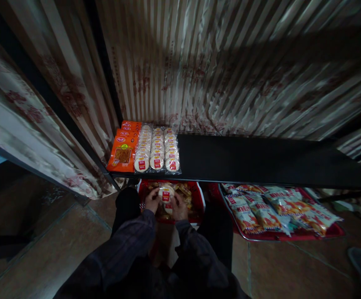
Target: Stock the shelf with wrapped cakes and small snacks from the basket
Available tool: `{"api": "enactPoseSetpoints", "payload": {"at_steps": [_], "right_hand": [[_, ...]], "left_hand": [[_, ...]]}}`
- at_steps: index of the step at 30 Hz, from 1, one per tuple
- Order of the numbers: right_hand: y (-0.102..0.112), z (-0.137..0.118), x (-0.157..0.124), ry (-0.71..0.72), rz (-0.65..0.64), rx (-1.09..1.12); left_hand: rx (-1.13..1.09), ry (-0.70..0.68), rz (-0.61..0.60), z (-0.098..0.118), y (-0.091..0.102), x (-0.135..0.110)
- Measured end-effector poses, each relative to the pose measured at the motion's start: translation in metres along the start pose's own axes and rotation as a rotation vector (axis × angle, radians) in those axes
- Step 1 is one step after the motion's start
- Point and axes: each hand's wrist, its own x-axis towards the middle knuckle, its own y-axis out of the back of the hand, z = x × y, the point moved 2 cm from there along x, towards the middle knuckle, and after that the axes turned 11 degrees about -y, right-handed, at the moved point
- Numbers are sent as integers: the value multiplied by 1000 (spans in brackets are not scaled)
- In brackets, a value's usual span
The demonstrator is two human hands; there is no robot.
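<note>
Both my hands reach into a red basket [199, 198] below a black shelf [261, 160]. Between them is a clear pack of round white cakes [166, 192] with a red label. My left hand [152, 200] grips its left side with curled fingers. My right hand [179, 206] grips its right side the same way. The basket holds more packs, dim and partly hidden under my hands. On the shelf's left end lie three rows of the same round cakes [157, 149] and a stack of orange snack packets [123, 151].
A red tray [292, 236] with several red and white snack bags [267, 211] sits on the floor to the right under the shelf. Striped curtain [230, 62] hangs behind. My dark trousers flank the basket. Tiled floor [43, 257] spreads left.
</note>
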Motion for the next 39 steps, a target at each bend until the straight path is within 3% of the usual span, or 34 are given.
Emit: {"api": "enactPoseSetpoints", "payload": {"at_steps": [7, 15, 21, 39], "right_hand": [[-5, -34, 9, 43, 39, -5], [-18, -65, 26, 124, 55, -13], [-30, -80, 43, 223, 53, 43], [-43, -98, 50, 441, 93, -97]], "left_hand": [[23, -146, 51, 29, -3, 7], [351, -429, 72, 58, -3, 24], [452, -494, 96, 77, -7, 37], [650, -709, 90, 86, -10, 56]]}}
